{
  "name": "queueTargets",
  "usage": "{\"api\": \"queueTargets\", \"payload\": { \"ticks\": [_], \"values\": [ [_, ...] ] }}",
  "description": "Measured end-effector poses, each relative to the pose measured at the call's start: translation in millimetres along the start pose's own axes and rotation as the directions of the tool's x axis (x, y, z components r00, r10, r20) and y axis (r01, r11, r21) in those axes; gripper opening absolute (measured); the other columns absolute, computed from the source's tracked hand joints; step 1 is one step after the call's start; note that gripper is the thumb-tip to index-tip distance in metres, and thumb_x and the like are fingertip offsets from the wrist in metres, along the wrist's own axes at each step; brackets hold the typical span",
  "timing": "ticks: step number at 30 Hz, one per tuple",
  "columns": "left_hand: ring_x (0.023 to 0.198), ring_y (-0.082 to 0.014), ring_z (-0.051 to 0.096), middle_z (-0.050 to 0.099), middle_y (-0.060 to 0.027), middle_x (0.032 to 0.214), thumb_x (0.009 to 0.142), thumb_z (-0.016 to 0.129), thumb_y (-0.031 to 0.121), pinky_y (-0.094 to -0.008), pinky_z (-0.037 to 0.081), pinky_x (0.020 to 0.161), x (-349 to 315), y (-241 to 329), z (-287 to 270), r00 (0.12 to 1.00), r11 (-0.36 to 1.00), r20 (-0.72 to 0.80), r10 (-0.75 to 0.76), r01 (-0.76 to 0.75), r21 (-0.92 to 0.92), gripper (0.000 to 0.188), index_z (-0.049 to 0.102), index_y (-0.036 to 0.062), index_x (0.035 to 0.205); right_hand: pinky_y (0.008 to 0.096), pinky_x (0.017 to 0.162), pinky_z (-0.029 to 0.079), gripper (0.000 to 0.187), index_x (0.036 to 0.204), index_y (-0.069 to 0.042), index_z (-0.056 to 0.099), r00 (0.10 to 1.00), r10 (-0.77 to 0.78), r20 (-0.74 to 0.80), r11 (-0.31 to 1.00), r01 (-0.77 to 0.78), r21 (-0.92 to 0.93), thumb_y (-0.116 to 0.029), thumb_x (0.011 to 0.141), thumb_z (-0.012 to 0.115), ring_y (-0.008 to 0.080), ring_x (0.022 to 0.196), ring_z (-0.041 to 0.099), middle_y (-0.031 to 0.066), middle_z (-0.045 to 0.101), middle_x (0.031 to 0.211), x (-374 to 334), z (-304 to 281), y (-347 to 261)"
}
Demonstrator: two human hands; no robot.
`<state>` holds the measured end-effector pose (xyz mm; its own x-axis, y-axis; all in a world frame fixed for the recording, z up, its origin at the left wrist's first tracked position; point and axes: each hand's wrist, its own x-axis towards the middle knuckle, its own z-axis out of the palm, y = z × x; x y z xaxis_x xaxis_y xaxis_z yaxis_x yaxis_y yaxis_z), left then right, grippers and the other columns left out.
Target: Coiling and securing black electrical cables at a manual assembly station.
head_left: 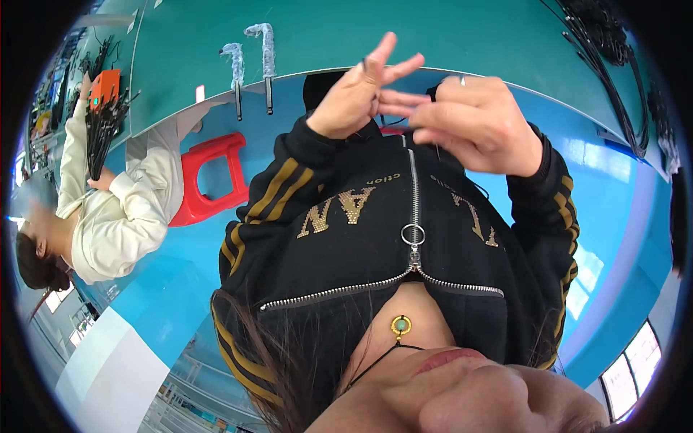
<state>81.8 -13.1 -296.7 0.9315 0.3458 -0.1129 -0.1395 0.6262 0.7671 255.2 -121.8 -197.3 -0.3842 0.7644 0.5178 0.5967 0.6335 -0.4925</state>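
Up in front of my chest, both hands meet over a thin dark wire.
Left hand (352,97) has its fingers splayed, right hand (478,124) is loosely curled, fingertips touching. The thin dark wire (435,92) sits between them; can't tell whether either hand really grips it. Judging it light, limp and slippery: pinch near its end. Teal bench (404,36) is beyond.
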Motion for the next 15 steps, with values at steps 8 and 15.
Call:
{"api": "queueTargets", "payload": {
  "ticks": [8,15],
  "values": [
    [0.119,-0.0371,0.052,0.039,-0.0269,0.139,0.098,0.031,0.048,-0.038,0.048,0.098,-0.4,43.2,-21.8,0.885,0.903,-0.342,0.315,-0.39,-0.179,0.069,0.026,-0.0068,0.14,0.0349,0.045,0.035,0.016,0.083,-0.003,0.062,0.969,0.065,0.24,0.996,-0.078,0.043,-0.007,0.072,0.071,0.0231,0.051,0.047,0.0058,0.043,0.059,-17.3,3.0,-34.1],
    [0.109,-0.0372,0.059,0.046,-0.0275,0.133,0.096,0.035,0.05,-0.037,0.055,0.086,-2.8,-6.7,21.0,0.981,0.976,0.18,0.07,-0.104,0.189,0.073,0.026,-0.008,0.14,0.0305,0.05,0.039,0.01,0.086,-0.001,0.064,0.991,0.06,-0.121,0.99,-0.074,-0.118,-0.008,0.08,0.068,0.0211,0.054,0.051,0.0072,0.056,0.067,-3.6,-29.2,15.6]
  ]
}}
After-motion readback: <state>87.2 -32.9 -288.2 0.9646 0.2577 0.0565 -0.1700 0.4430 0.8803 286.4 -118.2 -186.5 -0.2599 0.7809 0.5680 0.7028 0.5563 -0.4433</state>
